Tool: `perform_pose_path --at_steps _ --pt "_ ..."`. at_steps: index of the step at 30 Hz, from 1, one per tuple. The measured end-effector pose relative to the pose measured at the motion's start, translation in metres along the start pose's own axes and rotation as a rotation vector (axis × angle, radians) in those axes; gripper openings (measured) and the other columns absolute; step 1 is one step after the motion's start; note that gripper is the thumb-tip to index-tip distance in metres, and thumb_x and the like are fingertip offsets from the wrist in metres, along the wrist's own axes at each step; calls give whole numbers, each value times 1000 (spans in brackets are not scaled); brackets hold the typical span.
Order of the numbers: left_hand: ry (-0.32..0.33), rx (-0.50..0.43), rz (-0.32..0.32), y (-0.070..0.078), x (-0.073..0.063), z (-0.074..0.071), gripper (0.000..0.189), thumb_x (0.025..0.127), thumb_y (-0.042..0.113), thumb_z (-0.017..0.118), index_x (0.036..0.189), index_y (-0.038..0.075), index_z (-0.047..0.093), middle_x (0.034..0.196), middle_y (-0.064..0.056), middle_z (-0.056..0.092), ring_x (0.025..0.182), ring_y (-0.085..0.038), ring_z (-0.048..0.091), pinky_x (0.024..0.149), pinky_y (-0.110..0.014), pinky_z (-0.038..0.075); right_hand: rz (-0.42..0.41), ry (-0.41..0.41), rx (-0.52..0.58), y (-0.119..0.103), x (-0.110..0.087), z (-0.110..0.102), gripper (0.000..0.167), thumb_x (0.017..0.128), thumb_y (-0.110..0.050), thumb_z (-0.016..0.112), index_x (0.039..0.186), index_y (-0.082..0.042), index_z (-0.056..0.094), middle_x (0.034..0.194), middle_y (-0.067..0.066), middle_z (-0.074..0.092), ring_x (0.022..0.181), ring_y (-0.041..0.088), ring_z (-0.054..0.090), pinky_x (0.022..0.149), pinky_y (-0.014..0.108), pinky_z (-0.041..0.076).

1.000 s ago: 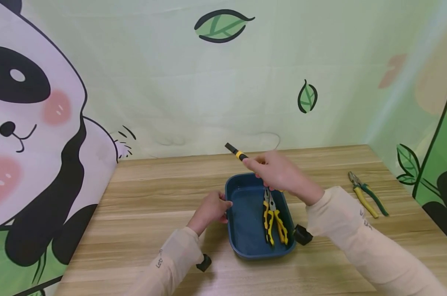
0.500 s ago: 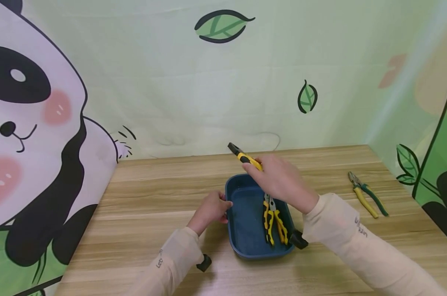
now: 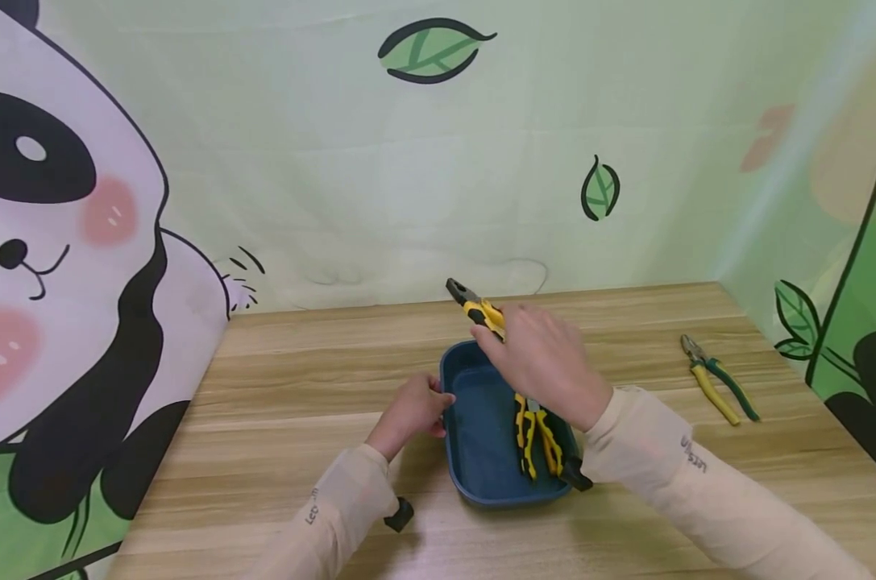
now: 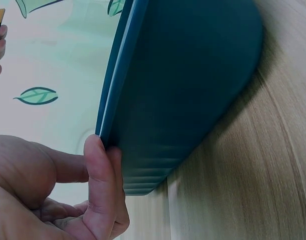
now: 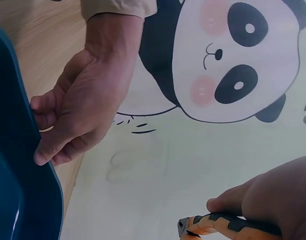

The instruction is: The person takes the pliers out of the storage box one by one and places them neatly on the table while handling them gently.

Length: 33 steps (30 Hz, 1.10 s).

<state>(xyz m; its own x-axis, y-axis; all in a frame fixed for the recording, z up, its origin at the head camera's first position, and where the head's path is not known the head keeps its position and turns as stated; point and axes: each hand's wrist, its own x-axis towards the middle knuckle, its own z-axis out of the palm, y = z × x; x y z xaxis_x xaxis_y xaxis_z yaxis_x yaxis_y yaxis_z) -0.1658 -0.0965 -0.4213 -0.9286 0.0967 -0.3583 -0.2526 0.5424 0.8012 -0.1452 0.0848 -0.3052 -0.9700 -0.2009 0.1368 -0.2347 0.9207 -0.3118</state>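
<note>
My right hand [image 3: 546, 354] grips a pair of yellow-and-black pliers [image 3: 483, 312] above the back of a dark blue tray [image 3: 481, 498]. Their dark jaws point up and left; the palm hides most of the handles. In the right wrist view the pliers' handles [image 5: 232, 225] show at the bottom. At the tray's left rim, my left hand [image 3: 413, 405] pinches the edge between thumb and fingers, seen close in the left wrist view as fingers [image 4: 100, 185] on the rim. Inside the tray, along its right side, lie yellow-and-black pliers [image 3: 530, 443], partly covered by the right hand.
Combination-style pliers with one yellow and one green handle [image 3: 719, 383] lie on the wooden table [image 3: 300, 379], right of the tray. A printed cloth backdrop [image 3: 321, 161] with a panda and leaves stands behind the table and along its sides.
The right hand has turned and come slightly lower and nearer over the tray, so more of the held pliers' head and handle shows. The left hand and tray have stayed put.
</note>
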Motion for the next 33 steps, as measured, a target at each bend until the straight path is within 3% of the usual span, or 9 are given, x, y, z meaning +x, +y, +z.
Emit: perform_pose_path --at_steps 4,12,19,26,33 --pt "-4 -1 1 0 0 0 15 104 10 63 107 -3 57 80 -13 59 60 -19 61 60 -31 62 -16 53 -72 -1 -1 4 47 104 -47 59 111 -1 67 80 9 55 64 24 54 47 33 45" --pt "-10 -7 1 -1 1 0 12 103 8 62 105 -2 56 76 -10 57 57 -17 60 58 -28 61 -77 202 -155 0 -3 12 48 101 -46 64 104 2 69 81 12 57 60 26 57 45 38 50" --pt "-11 -15 9 -1 0 0 13 103 8 62 105 -3 56 78 -13 59 56 -17 60 57 -28 61 -99 238 -180 2 -4 15 51 101 -46 65 111 4 70 82 13 58 58 26 56 43 37 49" --pt "-7 -33 14 -2 2 0 13 103 8 63 104 -3 55 75 -11 57 55 -16 59 56 -28 60 -133 295 -216 6 -4 18 49 100 -44 67 101 5 71 80 13 58 55 25 55 41 36 48" --pt "0 -32 26 -3 2 1 13 102 7 63 102 -3 55 74 -11 57 53 -16 59 54 -28 60 -109 298 -226 10 -4 21 49 99 -44 68 99 5 70 81 14 59 57 26 58 43 37 51"
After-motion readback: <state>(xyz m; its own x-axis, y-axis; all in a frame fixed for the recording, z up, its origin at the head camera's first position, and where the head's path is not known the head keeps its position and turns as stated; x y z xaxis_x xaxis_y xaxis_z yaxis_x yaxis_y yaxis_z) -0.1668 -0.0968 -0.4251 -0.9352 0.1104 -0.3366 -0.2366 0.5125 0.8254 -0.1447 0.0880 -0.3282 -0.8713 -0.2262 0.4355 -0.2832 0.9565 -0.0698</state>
